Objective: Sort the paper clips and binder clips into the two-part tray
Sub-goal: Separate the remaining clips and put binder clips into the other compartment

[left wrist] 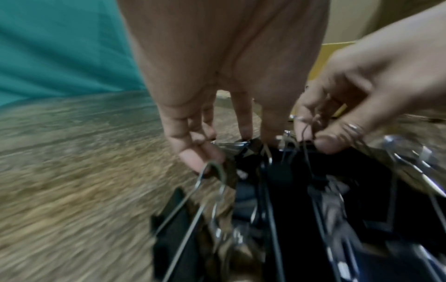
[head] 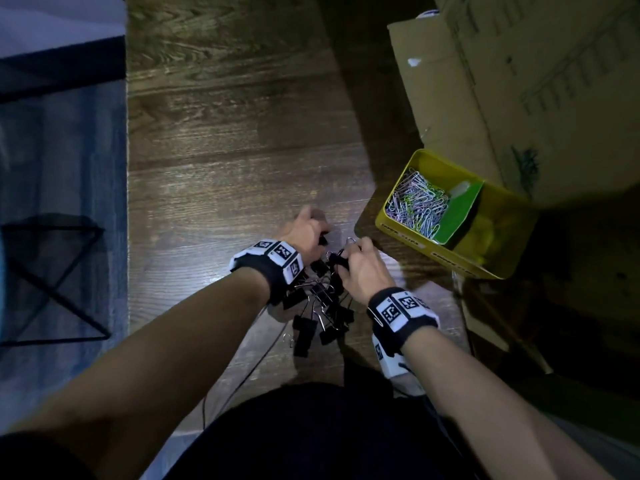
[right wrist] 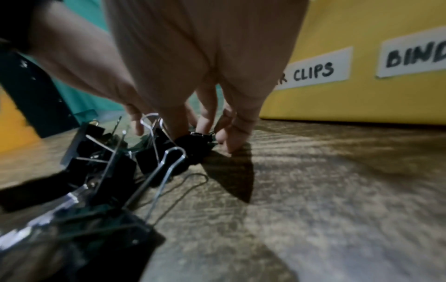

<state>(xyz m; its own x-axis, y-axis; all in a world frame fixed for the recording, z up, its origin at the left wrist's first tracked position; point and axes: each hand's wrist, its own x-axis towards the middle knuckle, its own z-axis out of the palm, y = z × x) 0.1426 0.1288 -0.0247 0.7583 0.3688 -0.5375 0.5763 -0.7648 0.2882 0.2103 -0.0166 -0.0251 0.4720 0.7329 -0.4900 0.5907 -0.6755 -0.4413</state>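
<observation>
Head view: both hands (head: 311,233) (head: 363,268) curl fingers into binder clips (head: 318,306).

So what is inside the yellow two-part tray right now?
The yellow two-part tray holds a heap of pastel wire paper clips in its left compartment, beside the green divider. The right compartment is in shadow; no black binder clips show there.

dim overall | glare patch on wooden floor (head: 194,202) | corners dark | wrist views motion-blurred, edges stretched
</observation>
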